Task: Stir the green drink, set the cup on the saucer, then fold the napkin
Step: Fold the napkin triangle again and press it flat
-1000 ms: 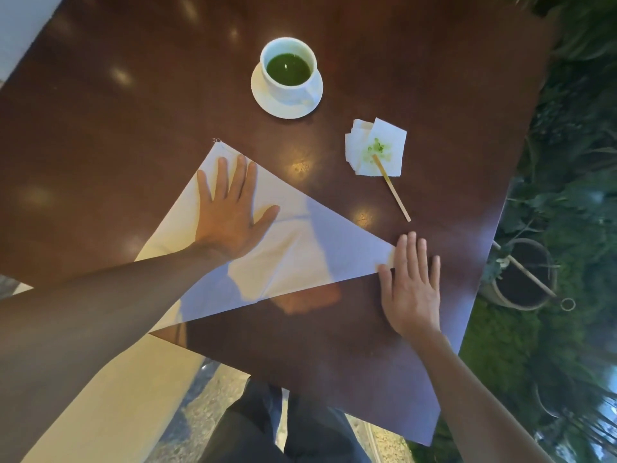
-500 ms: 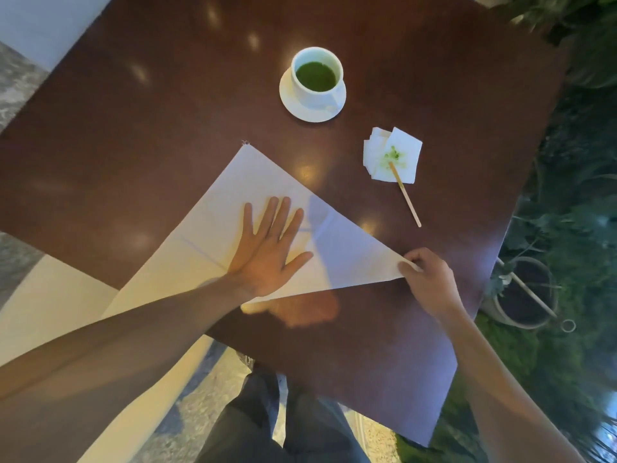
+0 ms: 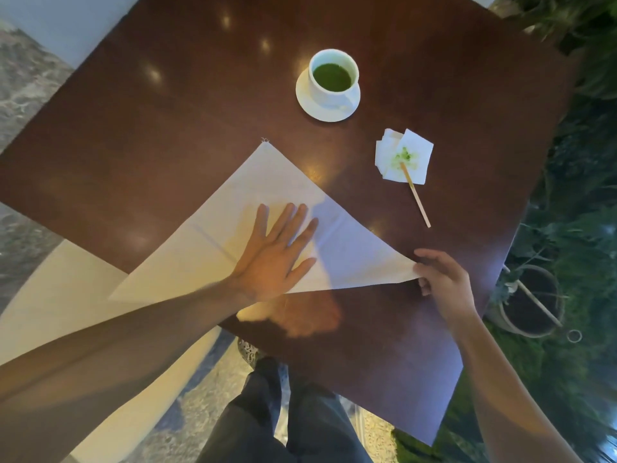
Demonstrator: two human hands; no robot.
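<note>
Only the head view here, so one pass. The cup point(image 3: 334, 78) of green drink already sits on the saucer point(image 3: 325, 110) at the far side of the table point(image 3: 167, 111), and the stirrer point(image 3: 415, 195) lies with its tip on a stained tissue point(image 3: 404, 157), so I'd say stirring and placing are done.

What's changed: a second ago the right hand point(image 3: 444, 285) lay flat by the napkin's corner; now its fingers have curled and pinch that right tip of the napkin point(image 3: 267, 185), which lies as a triangle near the front edge. The left hand point(image 3: 272, 259) has slid toward the middle and presses flat, fingers spread.

Looks like the next fold is starting, corner about to come across.
</note>
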